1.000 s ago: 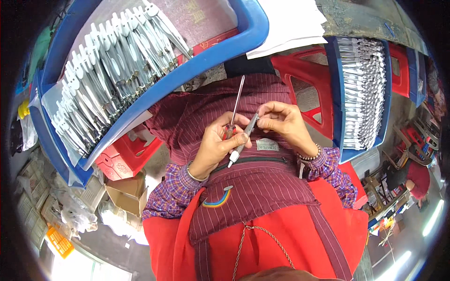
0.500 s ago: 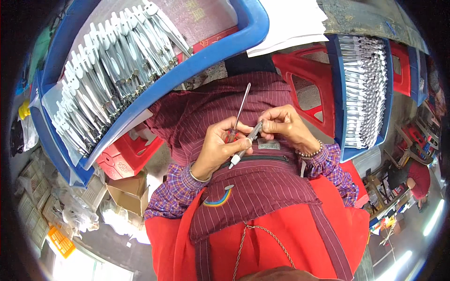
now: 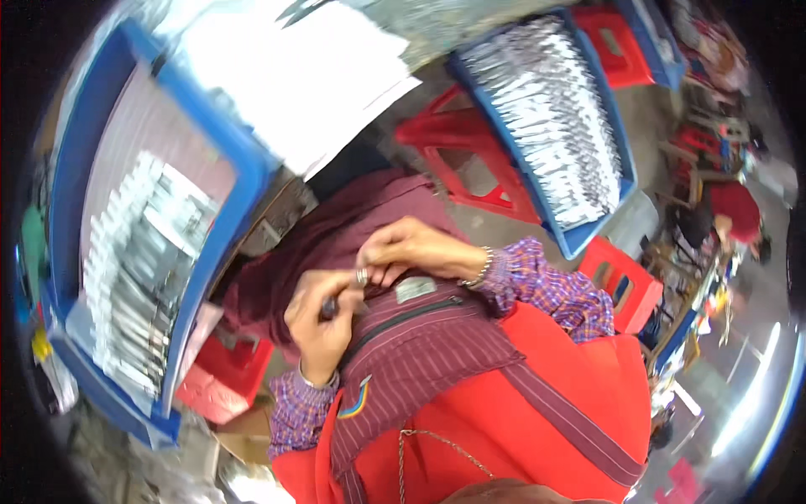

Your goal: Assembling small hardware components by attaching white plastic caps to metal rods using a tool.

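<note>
My left hand [image 3: 317, 323] is curled over my lap, smeared by motion. From its fingers sticks the dark handle end of a screwdriver [image 3: 328, 308]; the shaft is hidden. Close beside it, my right hand [image 3: 424, 249] pinches with thumb and fingers at a small silver metal piece [image 3: 363, 275], which lies between the two hands. Fingers cover most of that piece, so its full shape does not show. Both hands hover above a maroon striped apron [image 3: 428, 332].
At left stands a blue bin [image 3: 239, 202] with rows of slim silver metal pieces [image 3: 138, 277]. White paper [image 3: 294, 84] lies beyond it. A second blue bin [image 3: 579, 239] of similar pieces rests by a red stool [image 3: 470, 134]. A person in red [image 3: 735, 214] is at far right.
The whole view has swung, so bins and hands appear shifted left. The screwdriver's shaft, pointing away before, is out of sight, and its handle end shows. My hands remain close together.
</note>
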A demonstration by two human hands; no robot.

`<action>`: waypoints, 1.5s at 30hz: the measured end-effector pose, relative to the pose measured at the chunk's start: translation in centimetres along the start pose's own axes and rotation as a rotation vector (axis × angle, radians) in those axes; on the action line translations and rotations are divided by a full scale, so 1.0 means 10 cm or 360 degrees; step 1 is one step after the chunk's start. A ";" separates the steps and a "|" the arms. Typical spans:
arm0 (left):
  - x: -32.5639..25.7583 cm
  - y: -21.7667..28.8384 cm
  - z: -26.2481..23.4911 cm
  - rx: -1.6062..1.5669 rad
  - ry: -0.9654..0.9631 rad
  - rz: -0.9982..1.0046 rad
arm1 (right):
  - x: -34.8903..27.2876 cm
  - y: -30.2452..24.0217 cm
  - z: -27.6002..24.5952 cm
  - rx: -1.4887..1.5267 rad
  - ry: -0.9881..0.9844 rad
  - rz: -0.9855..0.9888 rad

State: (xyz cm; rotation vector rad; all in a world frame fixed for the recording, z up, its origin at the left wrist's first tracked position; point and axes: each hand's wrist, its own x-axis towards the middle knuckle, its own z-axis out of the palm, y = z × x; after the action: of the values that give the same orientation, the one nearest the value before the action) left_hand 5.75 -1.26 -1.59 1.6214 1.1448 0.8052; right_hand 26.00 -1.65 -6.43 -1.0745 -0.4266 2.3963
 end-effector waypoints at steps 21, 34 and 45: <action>0.10 0.09 0.22 0.0072 -0.0607 0.0427 | -1.75 -0.18 -1.58 0.0165 0.1551 -0.0695; 0.03 -0.01 0.32 0.0084 -0.0668 0.0297 | -1.57 -0.12 -2.04 0.0333 0.1959 -0.0793; -0.04 -0.04 0.25 0.0043 -0.0563 0.0268 | -1.51 -0.07 -2.27 -0.0193 0.1978 -0.0544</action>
State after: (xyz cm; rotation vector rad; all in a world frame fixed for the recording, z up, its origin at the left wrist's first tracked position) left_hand 7.73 -2.41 -2.77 1.8141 0.7798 0.5780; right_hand 52.24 -7.26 -11.52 -2.0463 -0.2485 1.0744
